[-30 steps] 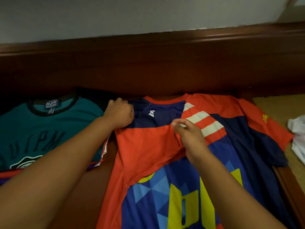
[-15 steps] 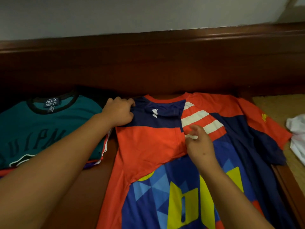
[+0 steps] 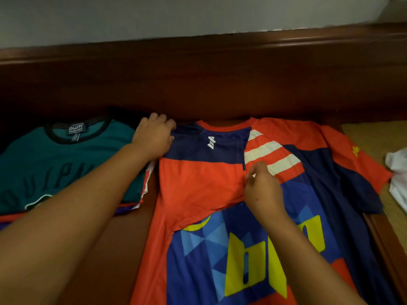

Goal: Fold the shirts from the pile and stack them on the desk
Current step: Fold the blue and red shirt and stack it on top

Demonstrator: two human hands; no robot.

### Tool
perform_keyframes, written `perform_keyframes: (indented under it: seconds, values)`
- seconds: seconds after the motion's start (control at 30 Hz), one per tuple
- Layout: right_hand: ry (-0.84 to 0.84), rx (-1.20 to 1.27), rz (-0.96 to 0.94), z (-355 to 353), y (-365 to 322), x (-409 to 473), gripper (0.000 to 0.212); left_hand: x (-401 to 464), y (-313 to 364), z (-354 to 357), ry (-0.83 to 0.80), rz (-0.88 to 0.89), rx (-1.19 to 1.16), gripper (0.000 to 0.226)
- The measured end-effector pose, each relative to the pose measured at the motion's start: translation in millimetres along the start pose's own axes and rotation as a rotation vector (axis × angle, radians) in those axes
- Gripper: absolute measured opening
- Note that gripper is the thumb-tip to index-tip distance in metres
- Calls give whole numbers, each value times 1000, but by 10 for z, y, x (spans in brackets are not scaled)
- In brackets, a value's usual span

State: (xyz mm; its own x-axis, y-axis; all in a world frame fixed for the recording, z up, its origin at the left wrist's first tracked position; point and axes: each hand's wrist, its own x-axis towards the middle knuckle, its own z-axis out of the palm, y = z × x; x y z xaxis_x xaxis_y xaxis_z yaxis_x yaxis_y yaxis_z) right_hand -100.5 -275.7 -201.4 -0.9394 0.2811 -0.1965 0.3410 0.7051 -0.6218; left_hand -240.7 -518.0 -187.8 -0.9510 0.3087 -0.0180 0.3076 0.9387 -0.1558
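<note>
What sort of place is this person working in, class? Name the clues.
Probably a room at home, used for laundry: a dark wooden desk against a plain wall, a stack of folded shirts, and a jersey being folded.

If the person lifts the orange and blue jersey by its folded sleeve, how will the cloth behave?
Probably floppy: the orange and blue jersey wrinkles beside the right hand. Its smooth sheen suggests it may slide on the desk, so the left hand holding its shoulder helps.
</note>
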Motion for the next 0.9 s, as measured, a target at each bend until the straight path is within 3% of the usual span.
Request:
perform_keyframes:
  seconds: [0.17, 0.3, 0.5, 0.7, 0.8, 0.9]
  values:
    - [2, -138, -384, 243, -24, -131, 19, -805, 369, 121, 309, -196, -432, 38]
    - [-118, -334, -581, 434, 48, -139, 32, -1843, 769, 351, 267, -315, -575, 37]
    - [4, -441, -505, 449, 2, -218, 30, -3087, 1072, 449, 143, -493, -558, 36]
    - [-141, -239, -666, 632, -294, -1057, 28, -3862, 1232, 441, 123, -597, -545, 40]
    - [-269, -205, -526, 751, -367, -1431, 21, -4143, 1278, 439, 153, -611, -529, 38]
    - [-293, -266, -374, 882, -422, -1693, 30, -4384, 1301, 425, 163, -631, -509, 37]
